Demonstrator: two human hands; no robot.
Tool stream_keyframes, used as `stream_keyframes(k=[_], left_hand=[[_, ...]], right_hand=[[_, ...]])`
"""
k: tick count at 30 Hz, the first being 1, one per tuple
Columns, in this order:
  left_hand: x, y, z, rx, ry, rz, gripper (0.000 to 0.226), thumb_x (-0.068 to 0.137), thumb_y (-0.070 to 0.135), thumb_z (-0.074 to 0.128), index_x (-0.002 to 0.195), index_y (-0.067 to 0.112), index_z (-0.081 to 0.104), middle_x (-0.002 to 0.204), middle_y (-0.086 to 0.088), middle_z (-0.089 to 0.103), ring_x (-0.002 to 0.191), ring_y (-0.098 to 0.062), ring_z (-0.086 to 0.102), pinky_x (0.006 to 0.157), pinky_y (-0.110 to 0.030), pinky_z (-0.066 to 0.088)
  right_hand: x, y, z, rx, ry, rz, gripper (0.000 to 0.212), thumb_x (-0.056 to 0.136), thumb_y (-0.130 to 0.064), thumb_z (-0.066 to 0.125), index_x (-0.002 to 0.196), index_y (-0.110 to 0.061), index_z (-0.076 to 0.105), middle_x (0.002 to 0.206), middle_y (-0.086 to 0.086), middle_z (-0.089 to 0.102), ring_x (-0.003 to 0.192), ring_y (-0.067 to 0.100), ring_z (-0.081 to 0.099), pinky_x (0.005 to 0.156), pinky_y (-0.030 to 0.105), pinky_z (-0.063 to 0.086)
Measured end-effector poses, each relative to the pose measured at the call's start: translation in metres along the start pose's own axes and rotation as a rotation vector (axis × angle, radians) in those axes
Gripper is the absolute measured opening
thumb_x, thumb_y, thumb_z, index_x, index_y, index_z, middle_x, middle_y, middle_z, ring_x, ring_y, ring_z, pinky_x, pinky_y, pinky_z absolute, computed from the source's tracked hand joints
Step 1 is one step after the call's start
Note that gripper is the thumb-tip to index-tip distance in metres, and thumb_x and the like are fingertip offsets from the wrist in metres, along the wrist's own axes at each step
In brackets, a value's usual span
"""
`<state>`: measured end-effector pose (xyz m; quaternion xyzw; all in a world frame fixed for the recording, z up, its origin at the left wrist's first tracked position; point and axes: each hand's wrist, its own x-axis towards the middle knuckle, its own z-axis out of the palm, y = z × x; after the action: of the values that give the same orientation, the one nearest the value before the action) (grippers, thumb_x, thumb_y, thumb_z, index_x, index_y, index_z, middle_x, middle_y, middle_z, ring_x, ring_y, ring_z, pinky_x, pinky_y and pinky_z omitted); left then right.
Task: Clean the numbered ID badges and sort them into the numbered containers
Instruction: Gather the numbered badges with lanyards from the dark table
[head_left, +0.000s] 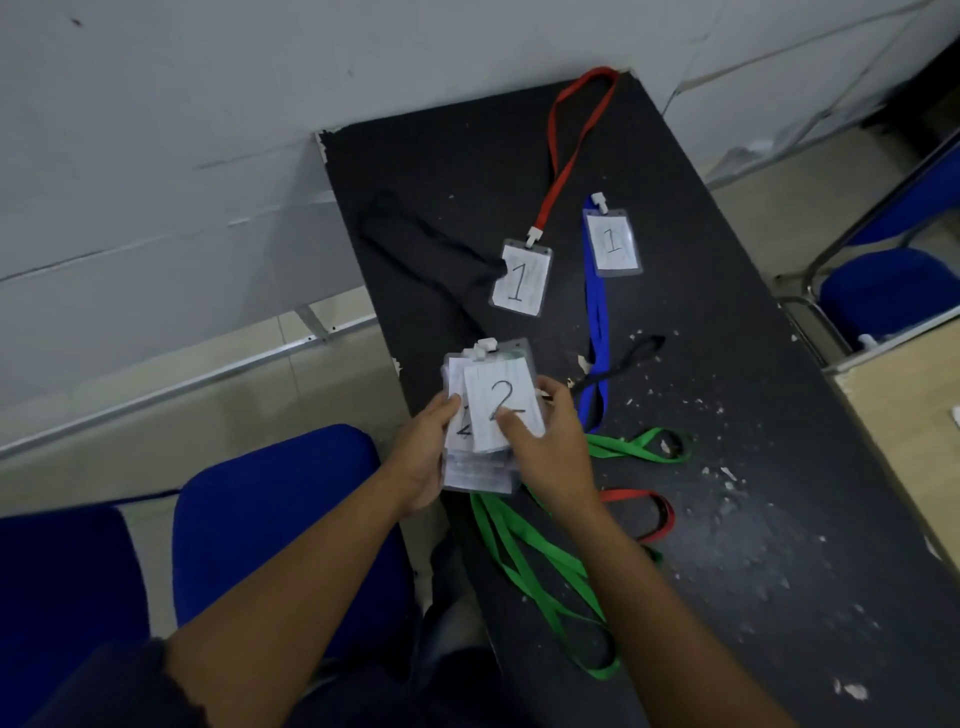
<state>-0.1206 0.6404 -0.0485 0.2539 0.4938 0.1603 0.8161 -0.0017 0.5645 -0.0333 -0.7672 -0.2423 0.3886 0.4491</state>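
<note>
A stack of clear badge holders (480, 470) is held over the near left edge of the black table (727, 415). My left hand (423, 457) grips the stack from the left with its thumb on top. My right hand (545, 441) pinches the top badge marked 2 (506, 387), thumb on its face. Farther back lie two badges marked 1: one (521, 278) on a red lanyard (566, 130), the other (613, 241) on a blue lanyard (597, 332). No numbered containers are in view.
Green lanyards (540, 571) and a red-and-black lanyard (660, 514) trail from the stack across the table. A black lanyard (415, 234) lies at the back left. White flakes litter the tabletop. Blue chairs (260, 519) stand at left, another (893, 291) at right.
</note>
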Motion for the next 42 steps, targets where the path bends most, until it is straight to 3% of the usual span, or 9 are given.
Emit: stream_keyframes(k=[5,9,13,17,21,27,33,36,42], left_hand=[[0.01,0.0,0.006,0.028,-0.003,0.022,0.038,0.105,0.038,0.04,0.134,0.019,0.057,0.118,-0.011,0.071,0.104,-0.028,0.07,0.074,-0.037,0.06],[0.021,0.007,0.005,0.105,-0.004,0.086,0.027,0.103,0.03,0.047,0.125,0.02,0.061,0.103,-0.004,0.076,0.091,-0.021,0.074,0.067,-0.032,0.059],[0.035,0.02,-0.001,0.117,0.038,0.097,0.027,0.102,0.026,0.05,0.124,0.016,0.062,0.103,-0.006,0.075,0.089,-0.023,0.073,0.074,-0.038,0.06],[0.047,0.028,-0.011,0.113,0.087,0.093,0.028,0.102,0.025,0.051,0.128,0.015,0.06,0.113,-0.011,0.071,0.098,-0.028,0.068,0.085,-0.042,0.056],[0.054,0.03,-0.021,0.139,0.096,0.111,0.022,0.102,0.025,0.051,0.119,0.022,0.064,0.1,-0.002,0.076,0.088,-0.02,0.073,0.073,-0.036,0.059],[0.058,0.029,-0.025,0.154,0.11,0.134,0.024,0.101,0.026,0.053,0.121,0.021,0.064,0.107,-0.006,0.075,0.095,-0.025,0.071,0.076,-0.039,0.059],[0.056,0.031,-0.022,0.13,0.092,0.111,0.031,0.101,0.024,0.052,0.13,0.014,0.06,0.117,-0.014,0.071,0.104,-0.032,0.068,0.088,-0.049,0.056],[0.053,0.031,-0.018,0.091,0.095,0.087,0.03,0.1,0.023,0.055,0.128,0.015,0.062,0.115,-0.013,0.072,0.097,-0.029,0.07,0.079,-0.043,0.06],[0.046,0.026,-0.016,0.088,0.078,0.075,0.031,0.1,0.023,0.056,0.129,0.014,0.062,0.113,-0.011,0.073,0.095,-0.026,0.072,0.069,-0.036,0.061]], right_hand=[[-0.001,0.008,-0.001,-0.428,0.049,-0.2,0.05,0.089,-0.044,0.063,0.128,-0.017,0.052,0.117,-0.002,0.057,0.102,0.015,0.058,0.082,0.034,0.051],[0.016,-0.003,-0.011,-0.65,0.144,-0.317,0.059,0.089,-0.071,0.039,0.111,-0.021,0.061,0.109,-0.005,0.05,0.088,0.011,0.055,0.067,0.029,0.048],[0.079,-0.016,-0.02,-0.413,0.187,-0.175,0.033,0.092,-0.053,0.054,0.096,-0.021,0.062,0.101,-0.001,0.058,0.087,0.013,0.058,0.073,0.028,0.048],[0.154,-0.021,-0.014,-0.354,0.143,0.009,0.022,0.093,-0.027,0.062,0.105,-0.009,0.062,0.103,0.005,0.066,0.094,0.019,0.06,0.075,0.028,0.045],[0.204,-0.019,-0.002,-0.488,0.12,0.092,0.044,0.092,-0.035,0.062,0.12,-0.002,0.055,0.123,0.017,0.059,0.109,0.03,0.058,0.083,0.035,0.05],[0.227,-0.019,0.019,-0.692,0.205,0.226,0.087,0.075,-0.056,0.075,0.136,-0.005,0.039,0.141,0.018,0.037,0.131,0.036,0.037,0.103,0.051,0.039],[0.238,-0.013,0.017,-0.453,0.175,0.307,0.076,0.073,-0.029,0.083,0.133,-0.001,0.045,0.136,0.018,0.048,0.122,0.033,0.051,0.094,0.043,0.052],[0.229,-0.009,0.001,-0.144,0.209,0.235,0.056,0.079,-0.011,0.075,0.126,-0.003,0.045,0.122,0.015,0.06,0.098,0.024,0.061,0.079,0.035,0.055],[0.177,-0.025,-0.036,0.34,0.034,0.172,0.033,0.093,-0.004,0.063,0.124,-0.01,0.057,0.119,0.013,0.068,0.1,0.024,0.069,0.076,0.036,0.059]])
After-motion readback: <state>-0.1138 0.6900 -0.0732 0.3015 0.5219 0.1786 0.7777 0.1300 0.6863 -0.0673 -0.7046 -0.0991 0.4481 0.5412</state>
